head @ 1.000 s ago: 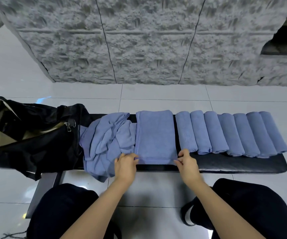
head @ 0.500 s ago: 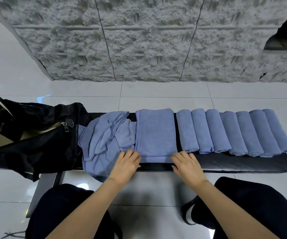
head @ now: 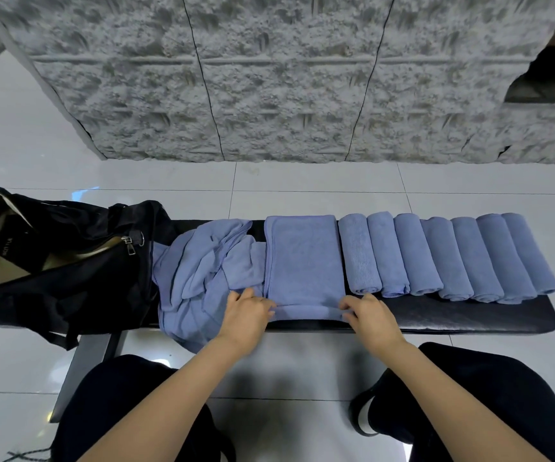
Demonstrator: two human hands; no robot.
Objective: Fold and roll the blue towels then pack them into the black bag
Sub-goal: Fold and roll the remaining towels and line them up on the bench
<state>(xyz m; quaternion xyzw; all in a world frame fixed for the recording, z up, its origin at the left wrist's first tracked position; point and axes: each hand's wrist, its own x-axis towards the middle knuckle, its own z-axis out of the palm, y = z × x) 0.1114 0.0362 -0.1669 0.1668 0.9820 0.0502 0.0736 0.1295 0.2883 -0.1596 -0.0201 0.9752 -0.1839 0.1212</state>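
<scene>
Knees (head: 129,411) in dark trousers at frame bottom. Left hand (head: 248,313) and right hand (head: 369,315) sit apart, each pinching one end of the near edge of the flat folded blue towel (head: 304,258); that edge is curled into a small roll. Towel lies mid-frame on the black padded table (head: 469,316). Loose blue towel pile (head: 199,271) touches its left side, seven rolled blue towels (head: 442,258) in a row on its right. Open black fabric bag (head: 69,261) at frame left. Rough grey stone wall (head: 269,78) behind.

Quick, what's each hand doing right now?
Left hand: grips the rolled near edge of the folded towel.
Right hand: grips the same edge.
</scene>
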